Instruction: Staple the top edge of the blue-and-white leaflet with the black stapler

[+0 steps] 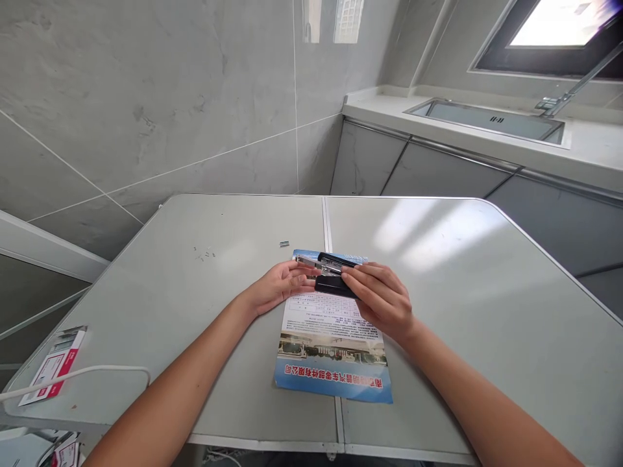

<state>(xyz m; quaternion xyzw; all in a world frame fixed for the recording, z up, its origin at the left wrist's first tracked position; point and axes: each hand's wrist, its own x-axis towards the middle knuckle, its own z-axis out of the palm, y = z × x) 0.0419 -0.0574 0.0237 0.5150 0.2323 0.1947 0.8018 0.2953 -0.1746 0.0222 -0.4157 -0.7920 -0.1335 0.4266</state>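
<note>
A black stapler (335, 286) is held over a printed, blue-edged leaflet (335, 324), spread open with its free end pointed left. Its silvery magazine (311, 261) is exposed between two parted black halves; its other end is gripped by the right hand (384, 299).

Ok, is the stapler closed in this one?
No, the stapler in the right hand is open, its metal rail exposed.

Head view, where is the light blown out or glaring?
Head view: the window is washed out to white; head view: pale glare streaks the table, right of the leaflet; head view: the wall carries bright reflections.
</note>
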